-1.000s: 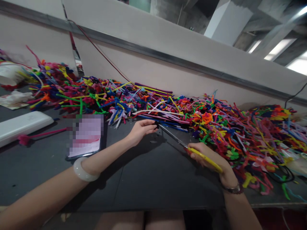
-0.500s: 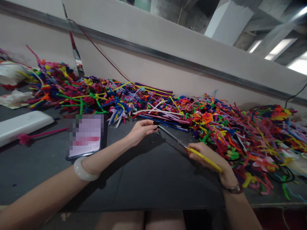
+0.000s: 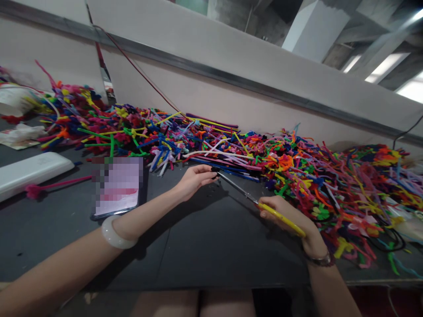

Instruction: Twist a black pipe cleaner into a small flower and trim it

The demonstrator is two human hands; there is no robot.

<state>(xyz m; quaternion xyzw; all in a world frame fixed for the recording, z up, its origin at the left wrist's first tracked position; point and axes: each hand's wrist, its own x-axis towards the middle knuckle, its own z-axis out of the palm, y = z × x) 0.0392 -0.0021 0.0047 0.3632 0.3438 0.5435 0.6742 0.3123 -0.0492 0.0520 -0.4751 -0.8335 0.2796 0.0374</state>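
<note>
Over the middle of the dark table, my left hand (image 3: 194,181) pinches a small black fuzzy piece (image 3: 215,169), perhaps a bit of pipe cleaner, between thumb and fingers. My right hand (image 3: 280,213) is closed around the yellow handles of a pair of scissors (image 3: 236,188). Their metal blades point up and left, with the tips at the black piece. Whether the blades are parted at the tips is too small to tell. Dark trimmings are scattered on the table just below my left fingertips. Loose pipe cleaners (image 3: 228,163) lie right behind both hands.
A long heap of many-coloured pipe cleaners (image 3: 317,176) runs along the pale partition (image 3: 211,88). On the left lie a phone (image 3: 119,189), a white oblong case (image 3: 36,174) and a pink pipe-cleaner piece (image 3: 66,182). A white cup (image 3: 13,101) rests on its side at far left.
Almost nothing differs. Both hands, the scissors and the black piece keep the same places, and a few more dark specks seem to show below my left fingertips.
</note>
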